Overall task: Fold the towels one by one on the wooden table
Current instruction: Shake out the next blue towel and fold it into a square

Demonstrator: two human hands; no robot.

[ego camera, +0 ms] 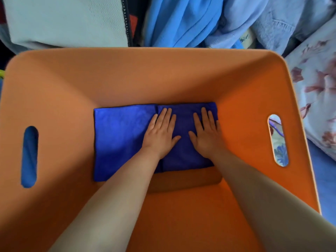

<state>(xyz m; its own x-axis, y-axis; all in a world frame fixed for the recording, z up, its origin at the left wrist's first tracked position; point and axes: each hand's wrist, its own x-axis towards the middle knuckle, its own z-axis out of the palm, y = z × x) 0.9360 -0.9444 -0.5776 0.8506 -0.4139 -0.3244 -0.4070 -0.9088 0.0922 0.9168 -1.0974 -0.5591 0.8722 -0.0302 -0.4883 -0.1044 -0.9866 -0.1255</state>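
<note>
Two folded dark blue towels lie side by side on the floor of a deep orange bin (145,77). The left blue towel (118,140) is bare apart from its right edge. On the right blue towel (183,124) both my hands press flat with straight fingers pointing away from me. My left hand (161,134) lies over the seam between the two towels. My right hand (206,133) lies near the bin's right wall. Both forearms reach down into the bin from the bottom of the view.
The bin has a slot handle in its left wall (30,157) and one in its right wall (278,140). Behind it lie a pale grey-green cloth (65,20) and bright blue and light blue fabrics (183,20). A flowered pillow (316,91) lies at the right.
</note>
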